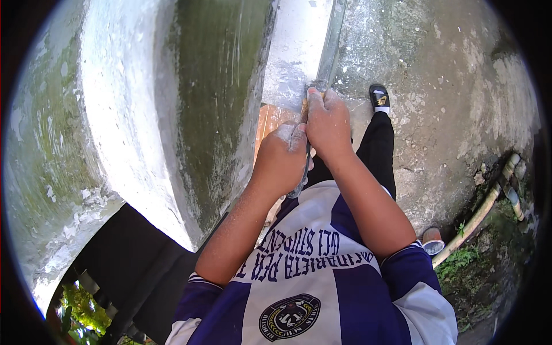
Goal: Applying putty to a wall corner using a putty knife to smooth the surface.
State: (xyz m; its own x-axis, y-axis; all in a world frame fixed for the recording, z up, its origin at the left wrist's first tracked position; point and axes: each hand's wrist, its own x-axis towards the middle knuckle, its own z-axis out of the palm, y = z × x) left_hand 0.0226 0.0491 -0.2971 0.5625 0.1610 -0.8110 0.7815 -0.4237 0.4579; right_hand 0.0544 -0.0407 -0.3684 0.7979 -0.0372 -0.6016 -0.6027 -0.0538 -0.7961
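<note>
Both hands are closed, one ahead of the other, round a long, narrow, dark tool [297, 188] with a worn, dusty look. My left hand [283, 150] grips it nearer my body. Farther along it, my right hand [329, 119] wraps it with the thumb pointing forward. White dust coats my fingers and thumbs. Most of the tool lies hidden in my grip, so its exact kind is unclear. Beyond the hands, its far end meets a whitish, scuffed ledge [296, 49]. Brownish-orange boards or tiles [268, 122] show beside my left hand.
A thick, curved masonry wall [213, 103], stained green with white patches, rises close on the left. Rough concrete ground [443, 115] spreads to the right, where my black shoe [379, 96] rests. Pale pipes [477, 218] and a small cup-like container [432, 242] lie at the lower right.
</note>
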